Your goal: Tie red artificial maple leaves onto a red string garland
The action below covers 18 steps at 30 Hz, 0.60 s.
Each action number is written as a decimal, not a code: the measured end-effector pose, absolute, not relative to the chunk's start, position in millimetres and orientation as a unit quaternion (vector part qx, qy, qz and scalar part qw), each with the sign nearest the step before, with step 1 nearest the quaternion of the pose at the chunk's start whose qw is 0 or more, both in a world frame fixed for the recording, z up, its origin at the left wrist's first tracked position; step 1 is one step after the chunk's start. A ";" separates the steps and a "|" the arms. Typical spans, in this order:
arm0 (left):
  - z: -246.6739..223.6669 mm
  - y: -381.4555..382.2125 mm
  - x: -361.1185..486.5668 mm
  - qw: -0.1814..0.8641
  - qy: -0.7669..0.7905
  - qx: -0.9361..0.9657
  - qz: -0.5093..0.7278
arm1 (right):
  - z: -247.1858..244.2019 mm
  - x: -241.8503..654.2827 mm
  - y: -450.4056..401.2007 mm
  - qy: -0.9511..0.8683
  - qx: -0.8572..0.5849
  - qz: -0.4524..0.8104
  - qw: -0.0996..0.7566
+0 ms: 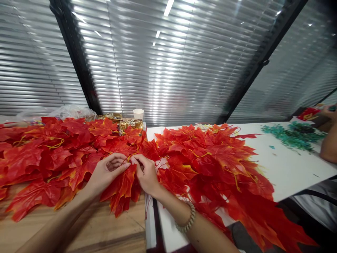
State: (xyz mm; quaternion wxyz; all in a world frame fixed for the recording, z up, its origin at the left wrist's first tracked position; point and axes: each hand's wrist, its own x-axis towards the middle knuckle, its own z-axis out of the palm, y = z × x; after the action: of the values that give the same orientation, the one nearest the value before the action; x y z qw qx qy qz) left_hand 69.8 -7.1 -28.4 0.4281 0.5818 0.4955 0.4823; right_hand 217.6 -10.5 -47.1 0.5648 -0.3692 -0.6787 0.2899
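Note:
My left hand [112, 169] and my right hand [145, 173] meet above the seam between two tables. Both are closed, with thumb and fingertips pinched on the thin yellow stem [132, 155] of an artificial maple leaf garland. Red leaves with orange edges [129, 182] hang just below my fingers. Around my left hand spreads a thick heap of red maple leaves [52, 154]. A second heap of maple leaves [210, 158] lies to the right of my right hand and droops over the front edge. My fingers partly hide the pinched spot.
At the back stand a paper cup [138, 114] and gold wrappers [131, 125]; clear plastic bags [71, 112] lie farther left. Green sprigs [295, 135] rest on the white table [286, 172] at right, near another person's arm [329, 144]. Blinds [163, 63] cover the window behind.

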 end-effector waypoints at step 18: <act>-13.2 -8.4 62.7 0.461 0.528 0.596 0.393 | -40.2 231.0 7.6 -0.497 -0.370 0.327 0.714</act>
State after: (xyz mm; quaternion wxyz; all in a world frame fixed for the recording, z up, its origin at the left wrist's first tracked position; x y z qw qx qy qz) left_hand 62.7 -8.4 -13.2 0.4612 0.5956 0.5276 0.3927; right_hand 231.0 7.6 -40.2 0.7138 -0.3704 -0.4966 0.3266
